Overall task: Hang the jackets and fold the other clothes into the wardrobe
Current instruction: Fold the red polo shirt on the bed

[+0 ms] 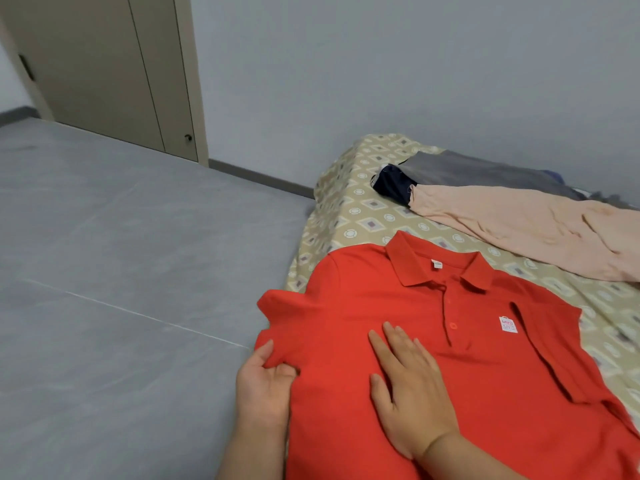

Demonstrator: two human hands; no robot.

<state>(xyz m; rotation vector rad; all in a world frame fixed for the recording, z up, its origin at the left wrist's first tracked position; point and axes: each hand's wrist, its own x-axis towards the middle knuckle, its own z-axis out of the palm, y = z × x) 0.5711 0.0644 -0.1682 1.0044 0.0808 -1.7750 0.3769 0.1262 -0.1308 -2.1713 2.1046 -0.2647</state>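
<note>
A red polo shirt (467, 368) lies face up on the bed, collar towards the wall, a white logo on its chest. Its right-hand sleeve is folded in over the body. My left hand (265, 382) pinches the left sleeve at the bed's edge, thumb on top of the cloth. Flat on the shirt's chest lies my right hand (408, 393), its fingers straight and pressing the fabric down. Further back lie a pale pink garment (526, 230), a grey garment (485, 171) and a dark navy one (391, 185).
The bed has a beige patterned sheet (353, 209) and stands against a grey wall. Grey floor tiles (121, 254) spread out to the left. A beige cupboard door (104, 64) stands shut at the back left.
</note>
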